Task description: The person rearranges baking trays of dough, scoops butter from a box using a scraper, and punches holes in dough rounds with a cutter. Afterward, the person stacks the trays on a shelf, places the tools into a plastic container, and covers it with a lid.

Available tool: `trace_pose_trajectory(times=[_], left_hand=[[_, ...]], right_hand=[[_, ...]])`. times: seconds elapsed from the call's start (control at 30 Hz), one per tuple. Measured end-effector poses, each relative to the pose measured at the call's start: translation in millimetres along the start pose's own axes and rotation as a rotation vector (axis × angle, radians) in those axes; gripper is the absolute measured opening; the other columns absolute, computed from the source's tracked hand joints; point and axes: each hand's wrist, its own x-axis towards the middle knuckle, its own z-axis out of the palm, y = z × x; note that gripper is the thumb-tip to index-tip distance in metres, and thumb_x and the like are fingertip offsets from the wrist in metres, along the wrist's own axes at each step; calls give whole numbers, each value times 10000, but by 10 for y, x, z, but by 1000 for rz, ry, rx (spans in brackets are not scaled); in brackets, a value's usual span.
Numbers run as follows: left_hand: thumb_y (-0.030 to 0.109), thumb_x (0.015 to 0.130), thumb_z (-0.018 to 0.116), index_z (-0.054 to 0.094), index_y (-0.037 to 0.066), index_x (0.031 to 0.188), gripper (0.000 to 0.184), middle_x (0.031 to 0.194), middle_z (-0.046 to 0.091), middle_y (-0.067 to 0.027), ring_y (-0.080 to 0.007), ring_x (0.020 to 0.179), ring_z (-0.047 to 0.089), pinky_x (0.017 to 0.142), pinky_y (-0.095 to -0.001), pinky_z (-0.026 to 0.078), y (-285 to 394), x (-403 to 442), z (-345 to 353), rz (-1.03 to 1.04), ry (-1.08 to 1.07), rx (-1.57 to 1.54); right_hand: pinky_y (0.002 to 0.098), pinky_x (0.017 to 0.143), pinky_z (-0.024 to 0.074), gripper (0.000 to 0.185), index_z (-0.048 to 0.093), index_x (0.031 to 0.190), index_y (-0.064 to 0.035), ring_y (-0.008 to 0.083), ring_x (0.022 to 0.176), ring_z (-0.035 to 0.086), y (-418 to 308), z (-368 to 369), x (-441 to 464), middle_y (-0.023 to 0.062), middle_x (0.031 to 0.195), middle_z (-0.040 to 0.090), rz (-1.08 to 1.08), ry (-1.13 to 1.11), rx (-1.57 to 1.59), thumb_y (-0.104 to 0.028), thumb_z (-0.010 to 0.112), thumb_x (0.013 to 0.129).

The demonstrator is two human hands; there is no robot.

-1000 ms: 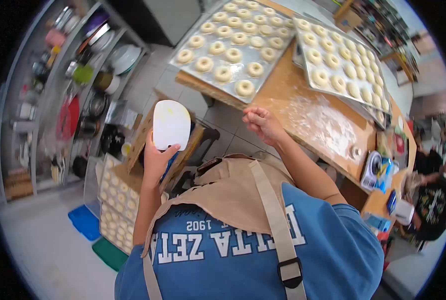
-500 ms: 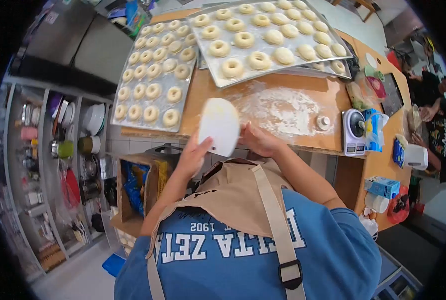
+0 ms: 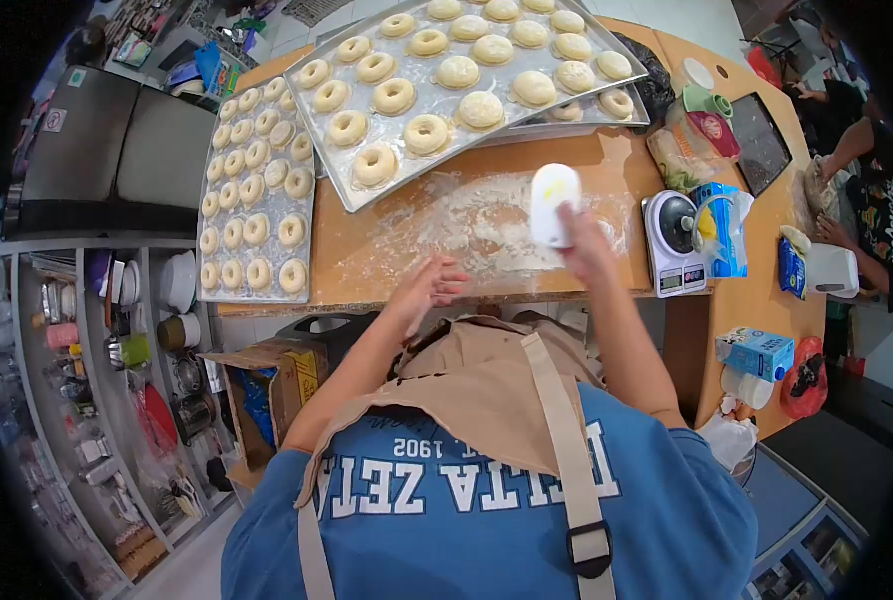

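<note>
My right hand (image 3: 589, 245) grips a white dough scraper (image 3: 555, 205) above the floured part of the wooden table (image 3: 367, 275). The scraper has a yellowish smear on its face. My left hand (image 3: 432, 290) is at the table's front edge, empty, with its fingers spread. White flour (image 3: 477, 225) lies scattered on the wood between and beyond my hands. Behind it, a large metal tray (image 3: 352, 190) of dough rings and rounds overlaps another tray. A second tray of dough rings (image 3: 207, 285) stands at the left end of the table.
A kitchen scale (image 3: 665, 245), a blue packet (image 3: 729, 235) and bagged food (image 3: 677, 155) stand right of the flour. Farther right are a blue carton (image 3: 757, 352) and another person's arms (image 3: 855, 150). An open cardboard box (image 3: 292, 390) and shelves (image 3: 97, 400) are at the left.
The scraper has passed from my left hand to my right and moved right over the flour. My left hand has opened. The view has swung right, towards the table.
</note>
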Motion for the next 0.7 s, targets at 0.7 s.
trace_pose_trajectory(times=[0.7], left_hand=[[122,889,514,500,21,1053,193,1032,576,-75,-134,967,522,881,-260,382,-803,-885,-723,411,676,182]], right_hand=[[394,844,432,557,500,1095,-12,330,1007,544,3,-422,750,207,1064,574,-394,-18,-1353,-116,734,601]])
